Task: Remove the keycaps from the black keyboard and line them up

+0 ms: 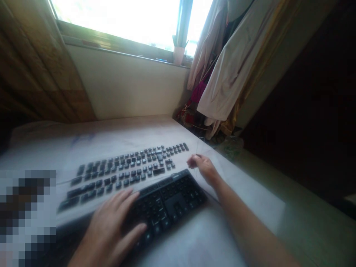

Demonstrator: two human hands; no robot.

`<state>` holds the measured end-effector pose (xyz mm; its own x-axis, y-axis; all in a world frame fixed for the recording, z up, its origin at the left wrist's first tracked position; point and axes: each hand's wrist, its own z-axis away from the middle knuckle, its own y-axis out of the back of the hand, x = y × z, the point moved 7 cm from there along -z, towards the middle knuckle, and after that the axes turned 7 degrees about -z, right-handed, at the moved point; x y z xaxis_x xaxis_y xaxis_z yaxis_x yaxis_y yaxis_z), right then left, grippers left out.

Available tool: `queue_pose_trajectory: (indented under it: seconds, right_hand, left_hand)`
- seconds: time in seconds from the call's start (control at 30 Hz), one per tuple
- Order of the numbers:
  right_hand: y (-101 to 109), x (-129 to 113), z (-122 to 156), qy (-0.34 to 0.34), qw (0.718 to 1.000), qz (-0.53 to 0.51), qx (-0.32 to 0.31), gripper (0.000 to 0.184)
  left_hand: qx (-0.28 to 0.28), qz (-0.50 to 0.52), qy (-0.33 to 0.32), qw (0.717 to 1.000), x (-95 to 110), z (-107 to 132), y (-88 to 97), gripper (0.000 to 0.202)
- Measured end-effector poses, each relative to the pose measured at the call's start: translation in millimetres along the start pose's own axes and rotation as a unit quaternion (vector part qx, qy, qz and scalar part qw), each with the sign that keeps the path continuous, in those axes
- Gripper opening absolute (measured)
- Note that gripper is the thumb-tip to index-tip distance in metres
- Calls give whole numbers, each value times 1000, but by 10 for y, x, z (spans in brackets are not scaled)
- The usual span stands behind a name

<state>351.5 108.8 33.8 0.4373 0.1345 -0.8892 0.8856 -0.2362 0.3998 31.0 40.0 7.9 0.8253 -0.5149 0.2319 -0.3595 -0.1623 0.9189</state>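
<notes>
A black keyboard (178, 202) lies on the pale table surface, its key area largely bare of caps, with some caps along its near side. My left hand (114, 218) rests over its middle, thumb and fingers spread. Beyond the keyboard's far right corner, my right hand (202, 167) is held closed, fingertips pinched together. A thin, faint line rises from those fingertips, too blurred to name. Loose black keycaps (130, 163) are laid out in rows on the table behind the keyboard.
The table (250, 196) ends along a slanting right edge, with floor below. A wall and window stand behind, with a small potted plant (178, 53) on the sill. Clothes (230, 70) hang at the right. A curtain (36, 63) hangs at left. A pixelated patch covers the lower left.
</notes>
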Motion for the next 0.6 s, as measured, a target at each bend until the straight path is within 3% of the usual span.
queue_pose_trajectory:
  seconds: [0.13, 0.23, 0.43, 0.6]
  right_hand:
    - [173, 2, 371, 3, 999, 1, 45, 57]
    - [202, 46, 576, -1, 999, 16, 48, 48]
    - [152, 55, 750, -4, 998, 49, 27, 38]
    - [111, -59, 786, 13, 995, 91, 27, 36]
  left_hand:
    - [-36, -73, -18, 997, 54, 124, -215, 85]
    - [-59, -79, -20, 995, 78, 172, -265, 94]
    - [-122, -72, -52, 989, 26, 160, -302, 91]
    - [-129, -80, -57, 987, 3, 133, -307, 90]
